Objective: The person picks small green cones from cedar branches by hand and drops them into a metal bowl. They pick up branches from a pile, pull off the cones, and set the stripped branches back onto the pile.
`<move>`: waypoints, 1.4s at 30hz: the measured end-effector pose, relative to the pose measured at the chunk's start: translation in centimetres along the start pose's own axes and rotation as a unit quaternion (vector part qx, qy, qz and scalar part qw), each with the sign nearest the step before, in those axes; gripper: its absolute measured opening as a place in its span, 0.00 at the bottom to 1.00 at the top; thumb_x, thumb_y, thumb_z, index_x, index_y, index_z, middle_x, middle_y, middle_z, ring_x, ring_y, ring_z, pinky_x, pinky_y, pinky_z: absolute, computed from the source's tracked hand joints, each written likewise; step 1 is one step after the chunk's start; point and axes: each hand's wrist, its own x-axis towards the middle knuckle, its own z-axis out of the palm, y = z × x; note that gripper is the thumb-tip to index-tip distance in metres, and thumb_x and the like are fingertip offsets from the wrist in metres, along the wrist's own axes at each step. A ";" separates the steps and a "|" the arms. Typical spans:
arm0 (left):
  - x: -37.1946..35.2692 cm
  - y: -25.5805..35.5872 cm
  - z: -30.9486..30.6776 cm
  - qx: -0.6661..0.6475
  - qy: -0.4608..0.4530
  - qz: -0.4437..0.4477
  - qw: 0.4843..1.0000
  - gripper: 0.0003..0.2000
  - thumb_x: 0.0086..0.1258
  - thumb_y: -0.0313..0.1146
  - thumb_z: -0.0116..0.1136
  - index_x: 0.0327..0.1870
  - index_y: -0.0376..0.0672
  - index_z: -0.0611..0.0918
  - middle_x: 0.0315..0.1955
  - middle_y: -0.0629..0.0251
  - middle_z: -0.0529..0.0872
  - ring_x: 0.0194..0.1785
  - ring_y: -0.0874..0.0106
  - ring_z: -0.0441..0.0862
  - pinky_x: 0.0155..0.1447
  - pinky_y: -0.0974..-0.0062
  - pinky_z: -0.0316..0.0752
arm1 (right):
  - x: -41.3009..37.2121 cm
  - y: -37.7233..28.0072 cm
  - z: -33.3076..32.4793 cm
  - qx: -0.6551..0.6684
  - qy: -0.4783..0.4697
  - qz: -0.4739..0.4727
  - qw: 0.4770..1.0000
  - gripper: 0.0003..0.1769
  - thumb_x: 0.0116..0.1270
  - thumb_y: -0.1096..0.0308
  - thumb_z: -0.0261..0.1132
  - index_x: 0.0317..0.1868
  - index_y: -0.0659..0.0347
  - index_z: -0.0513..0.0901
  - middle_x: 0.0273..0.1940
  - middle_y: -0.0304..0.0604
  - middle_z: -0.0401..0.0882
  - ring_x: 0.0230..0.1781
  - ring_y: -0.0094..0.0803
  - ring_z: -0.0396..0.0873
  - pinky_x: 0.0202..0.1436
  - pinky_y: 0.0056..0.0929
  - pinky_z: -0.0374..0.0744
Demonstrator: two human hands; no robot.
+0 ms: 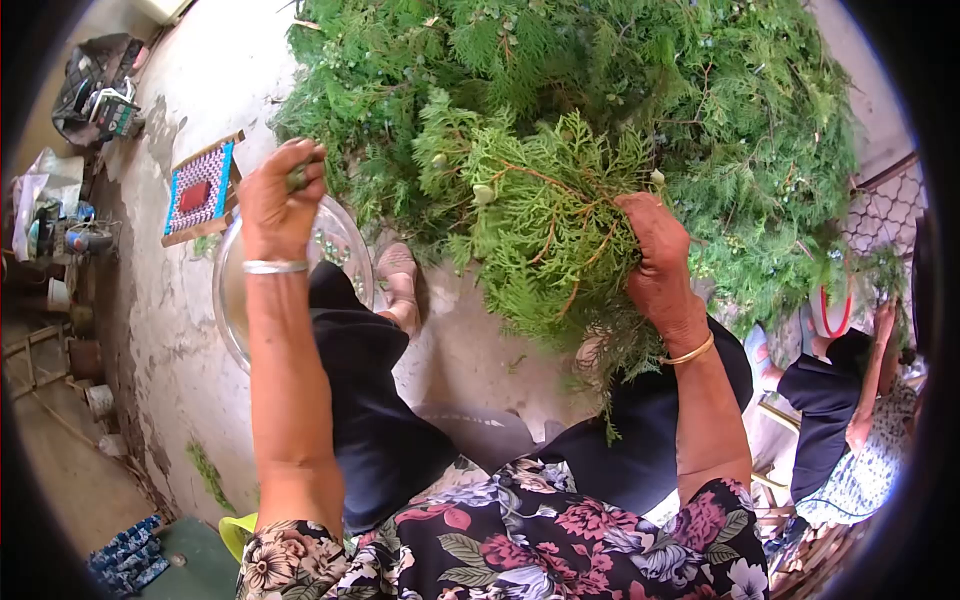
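Observation:
My right hand (655,250) is closed round a green conifer branch (550,220), whose flat sprays fan out to the left between my knees. A few pale cones show on it. On the left, my left hand (282,200) is raised with its fingers curled round a small greenish cone (297,178), mostly hidden by the fingers. Below that hand stands a large clear round bowl (228,300) beside my leg, with small green pieces visible in it. A big pile of cut conifer branches (600,60) lies in front of my hands.
Another person (860,430) sits at the right, a hand at some greenery near a red-rimmed container (835,315). A small woven stool (200,193) with a red object stands at the left. Bags (100,90) and household items line the left wall.

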 end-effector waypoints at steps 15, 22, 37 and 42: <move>-5.1 3.3 -9.6 0.616 0.068 0.261 0.740 0.17 0.59 0.34 0.65 0.45 0.32 0.82 0.29 0.55 0.86 0.33 0.71 0.83 0.38 0.76 0.77 | 0.7 -0.9 0.2 0.010 0.007 -0.020 1.000 0.33 0.31 0.89 0.56 0.47 0.71 0.76 0.39 0.55 0.77 0.45 0.54 0.74 0.53 0.44 0.72; -8.6 -1.1 6.5 0.410 -0.224 0.129 0.875 0.10 0.63 0.28 0.61 0.41 0.30 0.82 0.25 0.65 0.84 0.24 0.82 0.77 0.29 0.83 0.73 | 1.2 -1.1 0.7 -0.027 0.004 -0.040 0.999 0.31 0.31 0.88 0.57 0.45 0.70 0.77 0.38 0.54 0.77 0.44 0.53 0.74 0.54 0.44 0.73; -5.8 -3.8 6.7 0.465 -0.220 0.239 0.824 0.04 0.63 0.23 0.61 0.32 0.34 0.78 0.20 0.73 0.76 0.24 0.85 0.69 0.27 0.84 0.65 | 1.5 -0.4 0.9 -0.050 -0.044 -0.035 0.997 0.31 0.32 0.86 0.57 0.46 0.71 0.77 0.38 0.55 0.78 0.43 0.51 0.75 0.55 0.43 0.72; -6.2 -4.2 6.1 0.406 -0.208 0.123 0.881 0.05 0.65 0.25 0.60 0.33 0.35 0.76 0.20 0.70 0.78 0.21 0.84 0.73 0.24 0.84 0.69 | 1.5 -0.4 1.0 -0.056 -0.047 -0.020 0.997 0.28 0.33 0.86 0.58 0.43 0.71 0.78 0.38 0.54 0.78 0.43 0.51 0.75 0.53 0.43 0.73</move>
